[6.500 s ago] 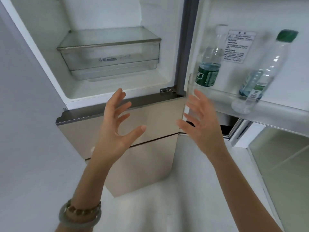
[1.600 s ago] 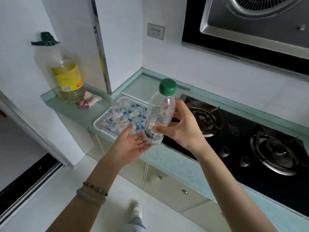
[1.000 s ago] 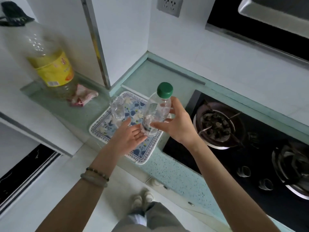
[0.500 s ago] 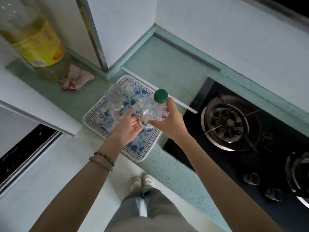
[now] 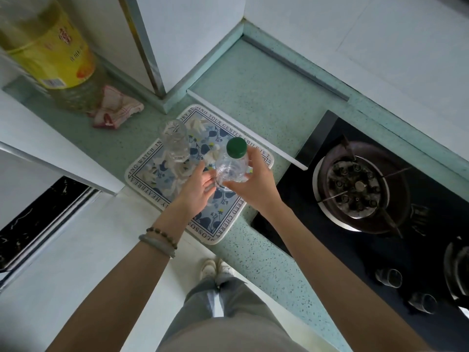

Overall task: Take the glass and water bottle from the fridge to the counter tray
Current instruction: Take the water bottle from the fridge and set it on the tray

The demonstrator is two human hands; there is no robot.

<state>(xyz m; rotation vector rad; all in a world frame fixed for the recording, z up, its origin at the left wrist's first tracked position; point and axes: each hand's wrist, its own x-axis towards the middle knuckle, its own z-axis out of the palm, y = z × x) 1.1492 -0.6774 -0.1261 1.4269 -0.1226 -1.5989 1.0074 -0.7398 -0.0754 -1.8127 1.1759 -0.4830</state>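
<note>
Oil in one big clear plastic jug with a yellow label (image 5: 48,54) stands at the far left of the speckled green table (image 5: 256,97), with one crumpled red-and-white checked cloth (image 5: 115,111) just beside it. Next comes one rectangular tray with a blue-and-white floral pattern and a lettered border (image 5: 149,179), lying flat near the table's front edge. One clear drinking glass (image 5: 175,139) stands upright on the tray's left part, apart from both hands and just beyond the left hand (image 5: 196,190). That hand is loosely spread, its fingers touching the lower side of one clear plastic water bottle with a green cap (image 5: 232,163). The bottle is upright over the tray's right part; whether its base touches the tray cannot be told. The right hand (image 5: 253,181) is curled around the bottle's right side, grasping it below the cap. Further right, a black gas hob (image 5: 299,217) is set into the table, with one round burner (image 5: 355,186) fully in view.
</note>
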